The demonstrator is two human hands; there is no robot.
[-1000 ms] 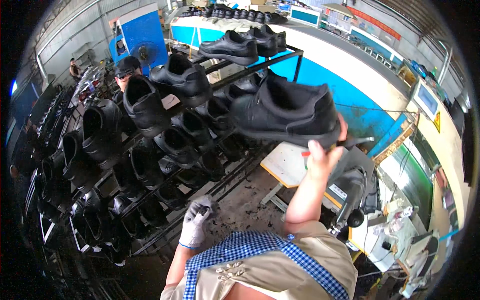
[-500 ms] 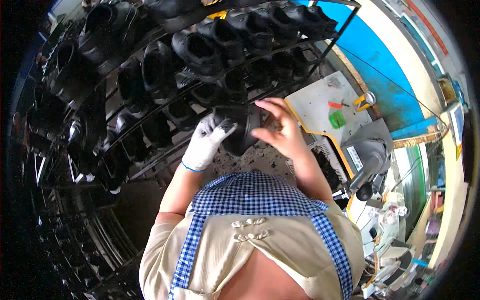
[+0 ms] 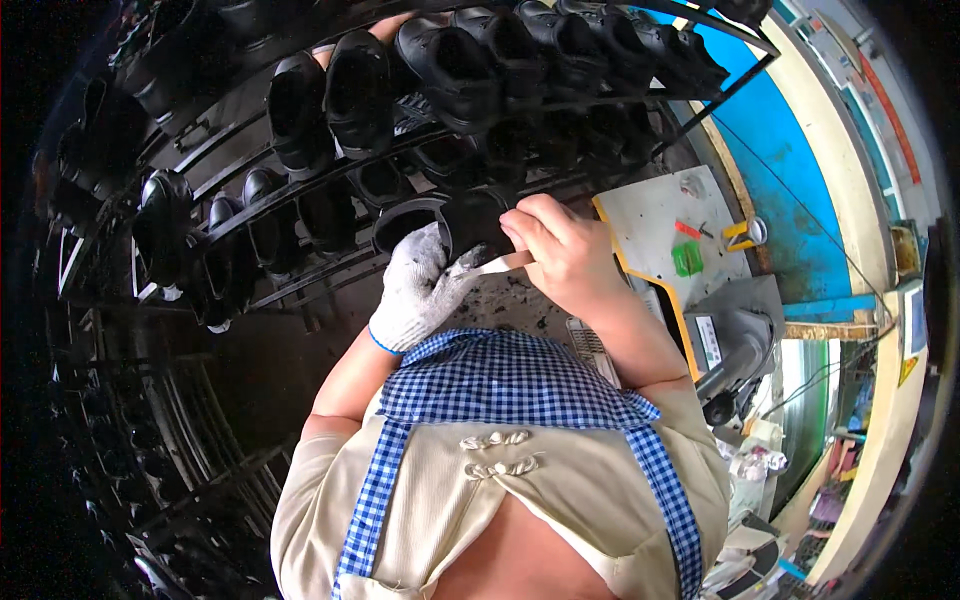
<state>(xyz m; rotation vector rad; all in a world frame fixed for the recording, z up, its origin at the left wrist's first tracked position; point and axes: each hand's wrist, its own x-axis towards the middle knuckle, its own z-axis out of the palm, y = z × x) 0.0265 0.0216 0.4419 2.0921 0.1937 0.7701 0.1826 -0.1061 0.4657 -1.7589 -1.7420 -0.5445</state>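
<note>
A black shoe [image 3: 470, 222] is held in front of me, below the nearest rack shelf. My left hand [image 3: 418, 280], in a white knit glove with dark smudges and a blue cuff edge, grips it from the near left side. Bare, my right hand [image 3: 568, 255] is at the shoe's right side with its fingers curled together. A narrow pale strip [image 3: 505, 263] runs between the gloved thumb and my right hand, apparently pinched there; its kind cannot be made out.
Dark metal racks [image 3: 700, 115] carry rows of black shoes [image 3: 455, 75] ahead and left. Part of another person's arm [image 3: 390, 27] shows behind the top shelf. To the right stands a white worktable [image 3: 650, 215] with a green piece [image 3: 688, 258], a yellow-handled tool [image 3: 740, 235] and a grey machine [image 3: 735, 330].
My right hand has gone from spread fingers to curled ones against the shoe. The shoe has turned, and a pale strip now shows between my hands. The view has shifted slightly.
</note>
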